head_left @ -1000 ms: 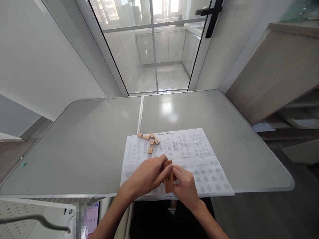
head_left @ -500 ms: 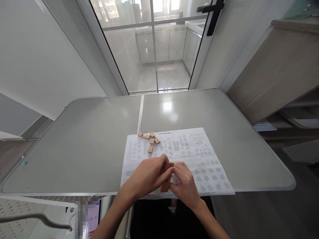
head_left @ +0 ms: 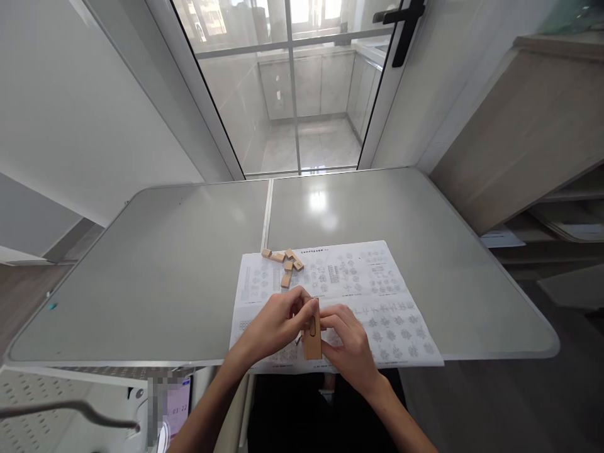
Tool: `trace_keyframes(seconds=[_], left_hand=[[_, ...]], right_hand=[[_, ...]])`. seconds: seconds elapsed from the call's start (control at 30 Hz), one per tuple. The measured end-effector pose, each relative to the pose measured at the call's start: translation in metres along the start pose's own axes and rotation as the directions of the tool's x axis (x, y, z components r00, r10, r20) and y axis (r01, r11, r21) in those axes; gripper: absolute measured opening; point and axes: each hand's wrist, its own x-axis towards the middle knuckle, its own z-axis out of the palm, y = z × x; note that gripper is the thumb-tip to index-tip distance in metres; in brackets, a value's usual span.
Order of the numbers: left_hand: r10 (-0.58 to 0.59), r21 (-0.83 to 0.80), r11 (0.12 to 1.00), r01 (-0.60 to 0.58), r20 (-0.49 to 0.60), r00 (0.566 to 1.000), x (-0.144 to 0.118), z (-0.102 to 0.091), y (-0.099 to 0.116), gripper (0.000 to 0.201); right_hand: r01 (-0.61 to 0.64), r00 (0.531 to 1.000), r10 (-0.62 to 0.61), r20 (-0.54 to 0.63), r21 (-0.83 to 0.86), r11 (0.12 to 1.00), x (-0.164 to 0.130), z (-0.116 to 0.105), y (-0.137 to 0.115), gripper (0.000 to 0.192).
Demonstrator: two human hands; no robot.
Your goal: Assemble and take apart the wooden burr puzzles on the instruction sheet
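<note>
The head camera looks down on a grey table (head_left: 165,264) with a printed paper sheet (head_left: 372,296) lying near its front edge. Over the lower part of this sheet the person holds both hands close together. Between them stands a wooden block (head_left: 312,336), long and upright, with a narrow slot in the face that looks toward the camera.

The left hand (head_left: 274,324) comes from the lower left and its fingers are curled around the upper left side of the block; the thumb and the first fingers press on its top part. The right hand (head_left: 350,343) comes from the lower right and its fingertips touch the right side of the block, also closed on it. So both hands grip the same piece, and neither one is spread wide. The block is lifted a little above the sheet, or rests on it; the picture does not allow to tell which.

Farther from the person, at the upper left corner of the sheet, a small group of loose wooden pieces (head_left: 285,264) lies. They touch one another and are well apart from the hands.

Behind the table there is a glass door (head_left: 292,88), and at the right a wooden shelf (head_left: 528,126) stands just beside the table.
</note>
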Motion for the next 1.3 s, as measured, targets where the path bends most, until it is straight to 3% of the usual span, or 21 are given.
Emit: trace_keyframes(seconds=[0.17,0.47,0.97,1.17,1.23,1.3], left_hand=[[0.034,0.052,0.998,-0.032,-0.045,0.998,0.002,0.000,-0.010,0.042],[-0.004,0.043,0.999,0.008,-0.095,0.995,0.001,-0.002,-0.033,0.045],[-0.034,-0.209,0.977,0.028,-0.027,0.999,-0.005,-0.008,-0.024,0.041],[-0.076,-0.402,0.911,0.090,0.051,0.996,-0.009,-0.014,-0.020,0.045],[-0.086,-0.438,0.895,0.086,0.021,0.996,-0.011,-0.016,-0.020,0.045],[-0.071,-0.459,0.888,0.019,-0.096,0.993,-0.011,-0.017,-0.020,0.044]], right_hand=[[-0.038,0.999,0.037,0.035,0.025,0.999,-0.001,-0.001,0.002,0.009],[-0.142,0.978,0.132,0.159,0.055,0.988,-0.004,0.002,0.008,0.016],[-0.203,0.944,0.175,0.278,0.075,0.976,-0.001,0.000,0.005,0.006],[-0.181,0.949,0.154,0.274,0.074,0.981,-0.001,0.000,0.004,0.007],[-0.192,0.947,0.163,0.278,0.081,0.978,-0.001,0.000,0.002,0.010],[-0.212,0.943,0.180,0.281,0.089,0.973,-0.001,-0.001,0.001,0.012]])
